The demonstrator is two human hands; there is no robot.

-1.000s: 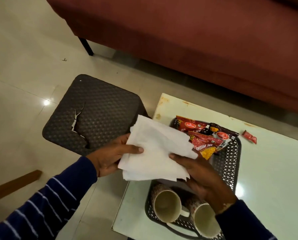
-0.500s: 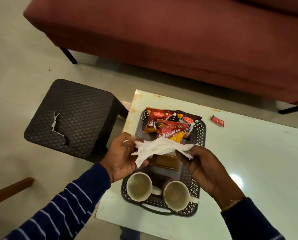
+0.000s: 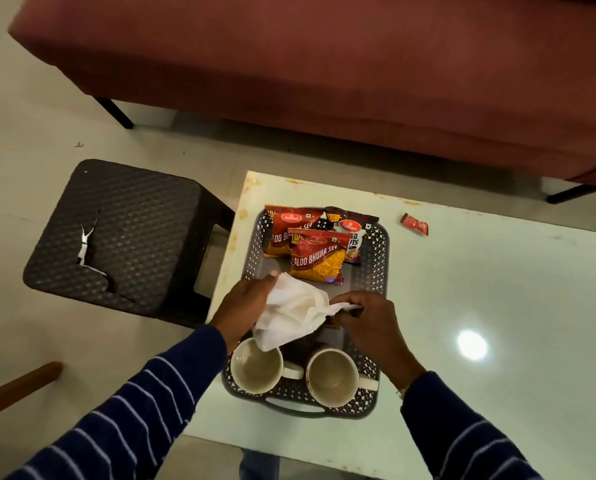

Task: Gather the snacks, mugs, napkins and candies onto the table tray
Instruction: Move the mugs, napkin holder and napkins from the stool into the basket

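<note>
Napkins [image 3: 294, 315], a crumpled white bunch, are pinched between the left hand [image 3: 244, 306] and right hand [image 3: 365, 320] over the middle of the tray [image 3: 379, 258]. Two mugs [image 3: 256, 367] stand at its near end, snack packets [image 3: 315, 256] lie at its far end. One candy [image 3: 414, 224] lies on the table [image 3: 497, 306] near the far edge, apart from the tray. A dark stool [image 3: 123, 233] stands beside the table's left edge.

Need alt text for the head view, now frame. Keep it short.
Both hands, left and right, hold a crumpled white napkin over a dark tray on a pale table. The tray holds snack packets and two empty mugs. A small red candy lies on the table outside the tray.
</note>
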